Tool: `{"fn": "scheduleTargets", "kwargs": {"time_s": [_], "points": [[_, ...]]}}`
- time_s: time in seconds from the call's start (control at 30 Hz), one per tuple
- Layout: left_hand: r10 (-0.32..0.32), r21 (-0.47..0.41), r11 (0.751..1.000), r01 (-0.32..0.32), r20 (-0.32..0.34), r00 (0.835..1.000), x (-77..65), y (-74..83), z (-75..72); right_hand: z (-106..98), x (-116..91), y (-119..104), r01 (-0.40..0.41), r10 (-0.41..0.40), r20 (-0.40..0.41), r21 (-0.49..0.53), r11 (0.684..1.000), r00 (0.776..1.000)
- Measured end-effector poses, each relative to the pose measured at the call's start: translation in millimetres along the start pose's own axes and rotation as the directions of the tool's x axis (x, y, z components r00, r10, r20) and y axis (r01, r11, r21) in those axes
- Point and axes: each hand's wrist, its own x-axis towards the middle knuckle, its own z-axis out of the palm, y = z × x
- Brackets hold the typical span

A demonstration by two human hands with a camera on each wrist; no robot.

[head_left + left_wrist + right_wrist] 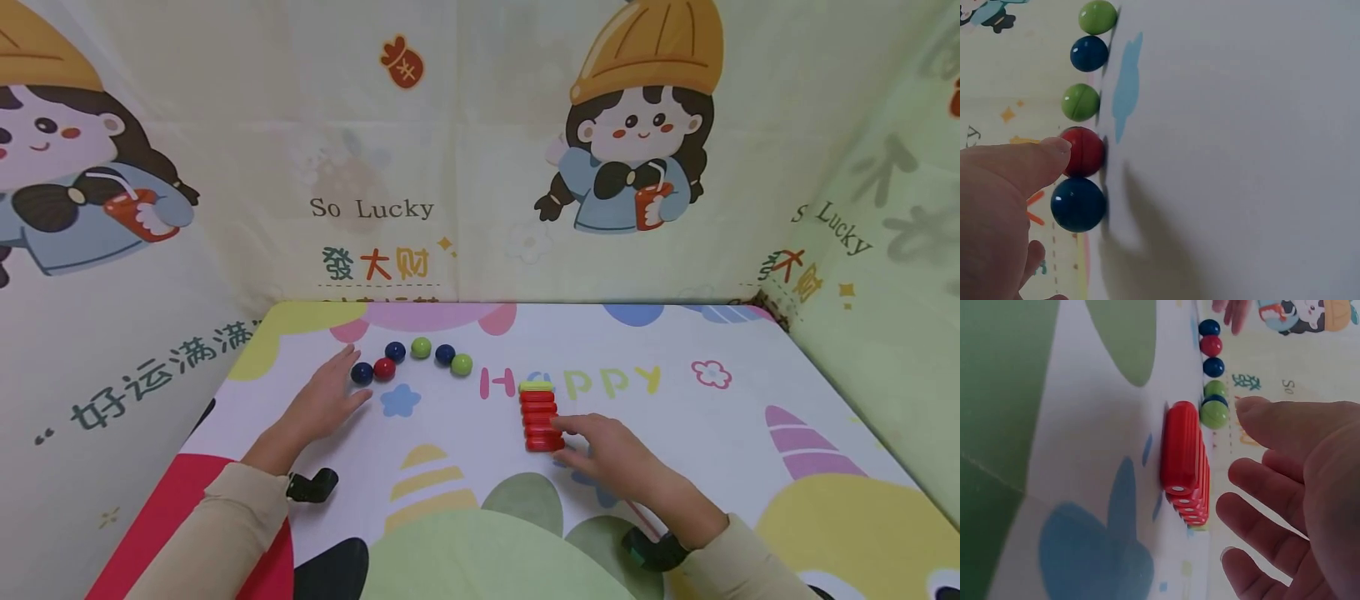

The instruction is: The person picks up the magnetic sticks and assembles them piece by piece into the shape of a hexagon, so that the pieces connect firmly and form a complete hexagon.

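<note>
My left hand (324, 398) is at the left of the table, its fingers extended beside a dark blue ball (362, 373) and a red ball (385, 369). Another dark blue ball (395, 352), a green ball (421, 347), a third dark blue ball (445, 355) and a second green ball (461, 365) curve away to the right. Several short red rods (540, 421) lie side by side in a column, with a green rod (536, 387) at its far end. My right hand (611, 454) is next to their right ends, fingers loosely bent and holding nothing; whether a fingertip touches is unclear.
A white table (675, 433) with printed cartoon shapes carries everything. Behind it stands a pale printed cloth backdrop (480, 150), which also runs along both sides. Black wrist devices (313, 486) are worn at both sleeves.
</note>
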Motion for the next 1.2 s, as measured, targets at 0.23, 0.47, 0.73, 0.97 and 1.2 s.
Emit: {"fn": "scheduleTargets", "kwargs": {"time_s": [0.23,0.47,0.73,0.97,1.2], "points": [[-0.033,-0.046,0.998,0.034,0.027,0.999,2.2,-8.2,4.9,6,2,-4,-0.043,0.045,0.054,-0.035,0.998,0.998],[-0.085,-0.068,0.994,0.081,-0.061,0.994,-1.6,-6.8,3.3,7,1,-6,-0.047,0.05,0.051,-0.054,0.997,0.997],[-0.092,-0.086,0.992,0.091,-0.016,0.996,0.9,-4.3,2.0,9,3,-5,-0.011,0.012,0.016,-0.074,0.997,1.0],[-0.097,-0.124,0.988,0.097,0.001,0.995,-9.6,-3.7,5.3,12,7,-12,-0.056,0.062,0.061,-0.105,0.993,0.996],[-0.026,-0.168,0.985,0.033,0.044,0.999,-20.4,11.3,12.9,16,10,-14,-0.04,0.047,0.065,-0.098,0.994,0.997]]}}
